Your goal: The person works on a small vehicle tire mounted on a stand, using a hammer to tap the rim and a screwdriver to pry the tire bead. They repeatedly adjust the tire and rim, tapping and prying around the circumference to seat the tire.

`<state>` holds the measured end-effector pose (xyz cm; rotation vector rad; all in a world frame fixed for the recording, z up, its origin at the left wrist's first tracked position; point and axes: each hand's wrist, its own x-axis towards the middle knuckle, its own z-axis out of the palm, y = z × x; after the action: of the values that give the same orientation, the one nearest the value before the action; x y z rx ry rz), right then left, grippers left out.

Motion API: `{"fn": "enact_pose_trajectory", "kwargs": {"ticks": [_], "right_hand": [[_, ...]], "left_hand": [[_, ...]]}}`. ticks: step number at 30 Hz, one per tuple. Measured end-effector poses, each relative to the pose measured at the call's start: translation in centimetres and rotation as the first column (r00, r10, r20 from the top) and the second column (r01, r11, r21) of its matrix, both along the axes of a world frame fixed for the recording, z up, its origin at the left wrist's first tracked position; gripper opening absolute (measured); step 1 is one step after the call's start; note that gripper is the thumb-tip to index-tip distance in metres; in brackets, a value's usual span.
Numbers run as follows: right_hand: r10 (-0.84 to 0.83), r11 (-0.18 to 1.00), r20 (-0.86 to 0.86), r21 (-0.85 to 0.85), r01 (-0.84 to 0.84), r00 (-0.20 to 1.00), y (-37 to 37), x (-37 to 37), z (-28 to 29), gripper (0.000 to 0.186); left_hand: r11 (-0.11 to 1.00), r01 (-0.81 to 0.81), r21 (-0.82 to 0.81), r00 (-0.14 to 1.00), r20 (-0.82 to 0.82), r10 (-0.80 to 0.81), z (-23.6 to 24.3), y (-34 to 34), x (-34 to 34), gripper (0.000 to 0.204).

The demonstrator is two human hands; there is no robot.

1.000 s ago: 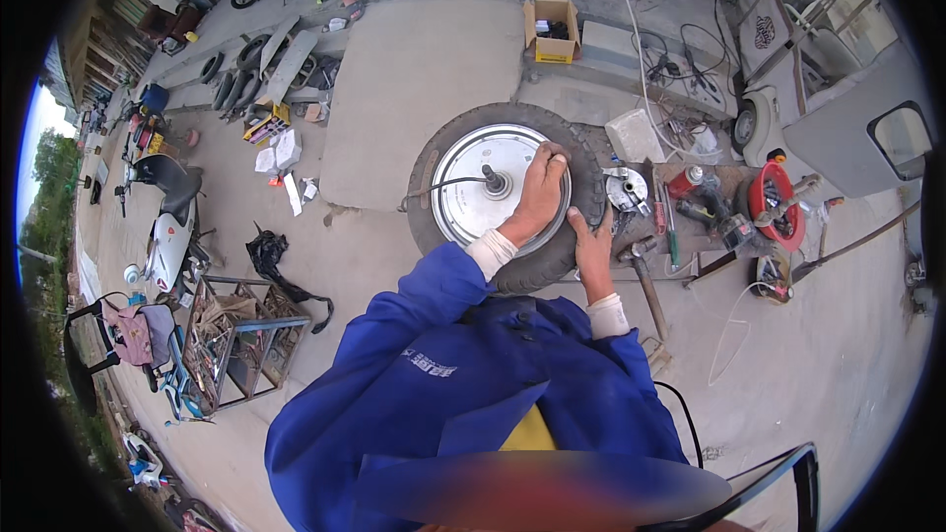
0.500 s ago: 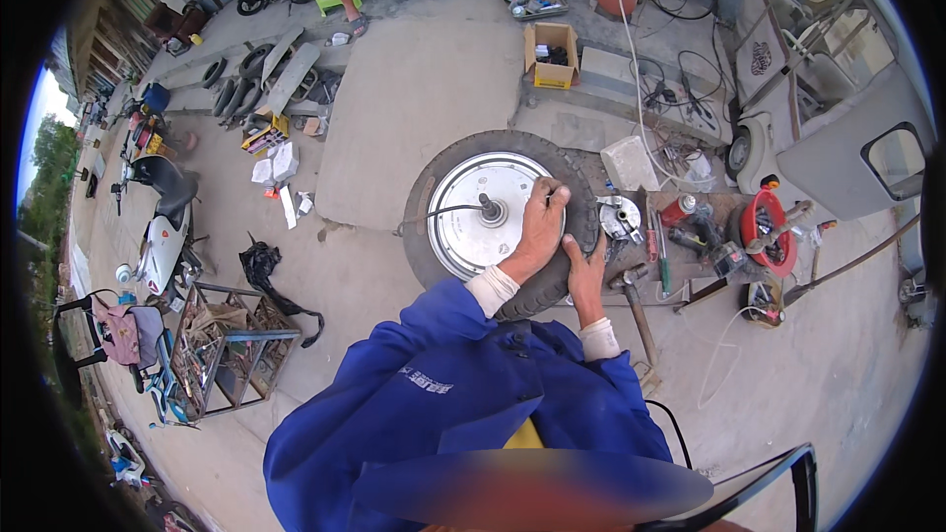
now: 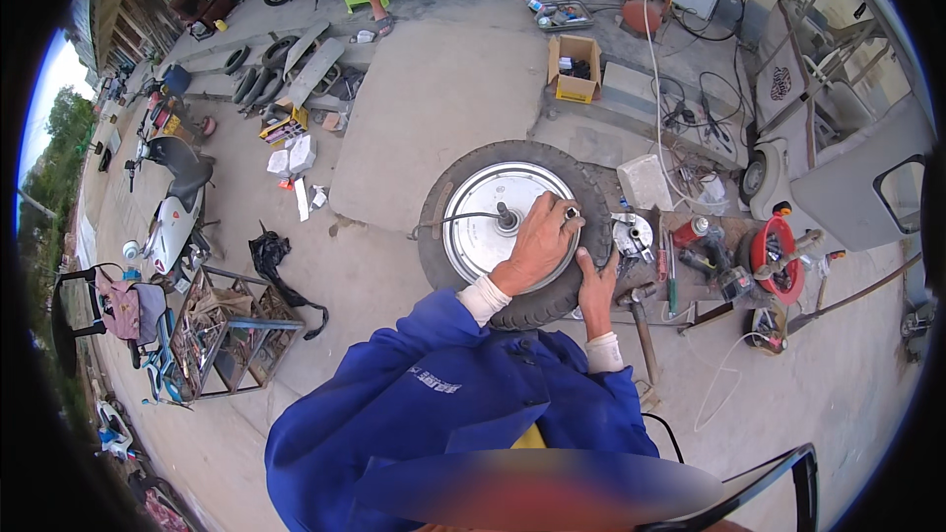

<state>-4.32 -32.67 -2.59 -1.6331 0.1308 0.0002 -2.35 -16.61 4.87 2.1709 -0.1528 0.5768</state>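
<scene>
A wheel with a silver hub (image 3: 479,222) and a black tyre (image 3: 440,274) lies in front of me. A threaded axle stub stands up at its centre, with a black cable (image 3: 455,220) running out to the left. Over the right part of the hub, my left hand (image 3: 537,244) has its fingers closed on a small round metal piece (image 3: 572,214) with a dark opening, perhaps a nut. My right hand (image 3: 597,298) rests against the tyre's right edge, thumb and forefinger spread; its other fingers are partly hidden. Beside the tyre sits a brake plate (image 3: 632,235).
Right of the wheel lie a hammer (image 3: 643,335), a green-handled tool (image 3: 672,284), a power tool (image 3: 727,276) and a red basin (image 3: 775,258). A concrete block (image 3: 644,183) and an open carton (image 3: 574,87) stand beyond. At left are a metal rack (image 3: 236,335) and a scooter (image 3: 177,217).
My view has shifted, so the whole scene sits farther right and slightly lower. My left hand has turned a little, and the small metal piece now shows in its fingers.
</scene>
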Motion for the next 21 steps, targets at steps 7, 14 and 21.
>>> {"fn": "enact_pose_trajectory", "kwargs": {"ticks": [7, 14, 21], "right_hand": [[-0.016, 1.0, 0.021, -0.013, 0.017, 1.0, 0.0, 0.4, -1.7, 0.091], [-0.017, 0.999, -0.024, -0.052, 0.015, 1.0, -0.1, 0.2, -0.8, 0.092], [-0.024, 0.996, 0.009, -0.082, 0.024, 1.0, 0.2, 0.0, -0.2, 0.09]], "left_hand": [[0.954, 0.299, -0.001, 0.954, 0.001, -0.299, 0.9, 2.7, 0.6, 0.032], [0.854, 0.176, -0.49, 0.972, -0.05, -0.229, -2.3, -0.6, 2.0, 0.017], [0.628, 0.278, -0.727, 0.783, -0.207, -0.587, -2.4, 1.7, 5.9, 0.037]]}}
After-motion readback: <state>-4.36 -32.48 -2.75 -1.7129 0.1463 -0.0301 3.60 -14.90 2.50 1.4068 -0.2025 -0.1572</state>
